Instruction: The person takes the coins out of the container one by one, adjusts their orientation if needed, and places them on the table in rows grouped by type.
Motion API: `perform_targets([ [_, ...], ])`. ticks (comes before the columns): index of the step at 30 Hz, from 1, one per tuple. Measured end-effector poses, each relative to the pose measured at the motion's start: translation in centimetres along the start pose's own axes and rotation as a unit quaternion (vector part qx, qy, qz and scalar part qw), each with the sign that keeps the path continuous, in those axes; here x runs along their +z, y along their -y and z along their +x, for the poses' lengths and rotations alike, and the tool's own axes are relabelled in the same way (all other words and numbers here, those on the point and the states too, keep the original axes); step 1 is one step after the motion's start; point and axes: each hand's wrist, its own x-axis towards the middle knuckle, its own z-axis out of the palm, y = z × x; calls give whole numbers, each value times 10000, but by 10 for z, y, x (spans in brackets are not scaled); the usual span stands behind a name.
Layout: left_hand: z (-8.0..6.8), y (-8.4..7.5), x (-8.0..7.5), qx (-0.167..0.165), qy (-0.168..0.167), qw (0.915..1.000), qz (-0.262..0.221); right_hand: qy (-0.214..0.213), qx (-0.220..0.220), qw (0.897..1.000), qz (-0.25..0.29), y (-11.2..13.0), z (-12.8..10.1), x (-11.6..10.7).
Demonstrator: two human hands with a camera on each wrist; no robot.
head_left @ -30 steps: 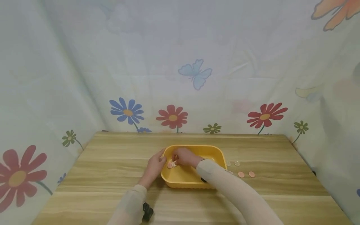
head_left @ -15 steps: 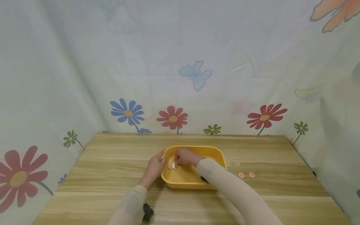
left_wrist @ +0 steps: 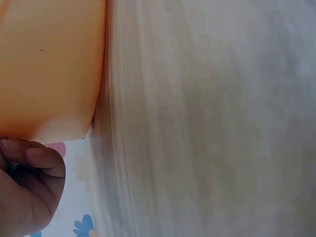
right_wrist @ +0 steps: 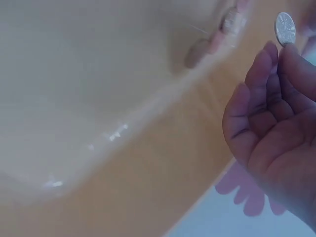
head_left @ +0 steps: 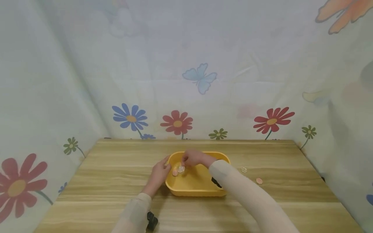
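A yellow plastic tray point(head_left: 198, 191) sits mid-table, and its outer wall point(left_wrist: 49, 69) fills the left wrist view. My left hand point(head_left: 159, 173) grips the tray's left rim, thumb at the edge and fingers point(left_wrist: 34, 158) curled by the wall. My right hand point(head_left: 193, 158) hovers over the tray's far left part. In the right wrist view its fingertips point(right_wrist: 276, 59) pinch a silver coin point(right_wrist: 285, 28). A pinkish coin point(head_left: 175, 173) lies on the tray floor, with a silver coin point(head_left: 181, 168) beside it, just under my right fingers. Blurred coins point(right_wrist: 231, 22) show in the tray.
A silver coin point(head_left: 243, 170) and a copper coin point(head_left: 259, 181) lie on the wooden table point(head_left: 102, 181) to the right of the tray. A flower-printed cloth point(head_left: 201, 77) walls in the table at the back and on both sides.
My right hand has risen and shifted toward the tray's far edge. My forearm now covers some of the coins seen earlier to the right of the tray. The left hand has stayed put.
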Motion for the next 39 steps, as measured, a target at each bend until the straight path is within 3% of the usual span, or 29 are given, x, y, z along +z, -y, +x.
perform_targets([
  [6, 0, 2, 1, 33, -37, 10000, 83, 132, -119, 9992, 354, 1, -9, -14],
  [17, -1, 1, 1, 19, -1, 9999, 108, -81, 70, 9988, 479, -2, -34, -40],
  [24, 0, 1, 1, -50, -49, 10000, -31, -213, -157, 9976, 635, -6, -59, -54],
  [32, 1, 4, 2, -264, -15, 9989, -386, -448, -179, 9937, 1016, -34, -90, -53],
  [39, 2, 5, 3, -421, -41, 9964, -732, -865, 385, 9853, 1421, -67, -113, -51],
])
